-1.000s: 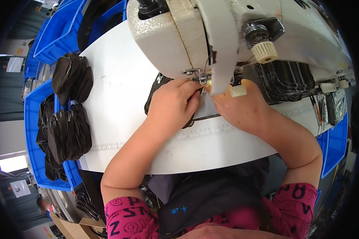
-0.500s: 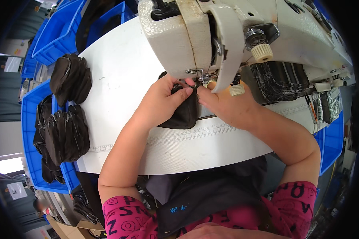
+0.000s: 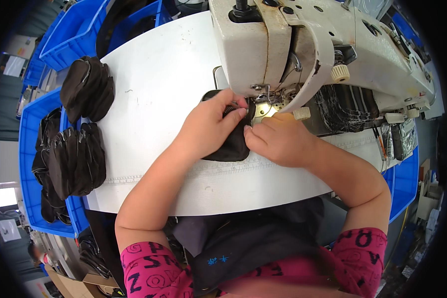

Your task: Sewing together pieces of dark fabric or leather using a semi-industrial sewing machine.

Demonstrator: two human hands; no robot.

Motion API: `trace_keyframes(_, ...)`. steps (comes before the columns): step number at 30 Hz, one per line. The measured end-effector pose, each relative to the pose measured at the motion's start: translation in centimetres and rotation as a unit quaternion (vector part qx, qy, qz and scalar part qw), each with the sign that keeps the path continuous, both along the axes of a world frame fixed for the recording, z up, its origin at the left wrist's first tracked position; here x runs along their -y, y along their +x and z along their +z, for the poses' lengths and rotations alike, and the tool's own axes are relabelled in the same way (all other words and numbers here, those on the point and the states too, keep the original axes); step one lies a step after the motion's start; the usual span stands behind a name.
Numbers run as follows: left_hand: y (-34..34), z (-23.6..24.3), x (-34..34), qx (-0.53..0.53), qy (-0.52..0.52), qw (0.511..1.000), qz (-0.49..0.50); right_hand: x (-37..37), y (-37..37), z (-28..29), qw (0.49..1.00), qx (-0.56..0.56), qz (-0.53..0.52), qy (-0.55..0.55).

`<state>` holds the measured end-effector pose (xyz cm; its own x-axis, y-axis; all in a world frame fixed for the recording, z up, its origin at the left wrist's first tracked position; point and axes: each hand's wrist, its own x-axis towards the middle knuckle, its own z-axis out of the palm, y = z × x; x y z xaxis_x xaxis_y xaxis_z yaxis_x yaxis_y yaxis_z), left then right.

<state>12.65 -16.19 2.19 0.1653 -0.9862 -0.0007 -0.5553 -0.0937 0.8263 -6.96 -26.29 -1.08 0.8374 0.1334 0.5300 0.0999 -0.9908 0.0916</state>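
Note:
A small dark fabric pouch (image 3: 232,147) with a zipper along its edge lies on the white table, just left of the sewing machine's lit needle plate (image 3: 264,111). My left hand (image 3: 208,124) is closed on the pouch's upper part, thumb and fingers pinching near the zipper beside the presser foot. Lower along the right edge, my right hand (image 3: 280,141) pinches the pouch fabric with curled fingers. Above both hands stands the white sewing machine head (image 3: 251,54). Part of the pouch is hidden under my left hand.
Stacks of dark pouches (image 3: 86,87) sit at the left table edge, over a blue bin (image 3: 29,174). More dark sewn pieces (image 3: 347,107) lie beneath the machine arm. Small tools (image 3: 381,141) rest at the right. A measuring scale (image 3: 184,174) runs along the table.
My right hand has drawn down from beside the presser foot to the pouch's lower right edge. My left hand keeps its pinch. The whole view has shifted, showing more of the needle area.

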Motion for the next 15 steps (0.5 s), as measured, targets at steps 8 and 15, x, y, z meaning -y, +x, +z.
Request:
trace_keyframes(8, 0.8, 0.2, 0.4, 0.275, -0.04, 0.958, 0.072, -0.7, -0.5, 0.1, 0.999, -0.033, 0.011, -0.008)
trace_keyframes(15, 2.5, -0.5, 1.2, 0.28, 0.021, 0.954, 0.103, -1.0, -0.8, 0.1, 0.999, -0.037, -0.001, -0.021)
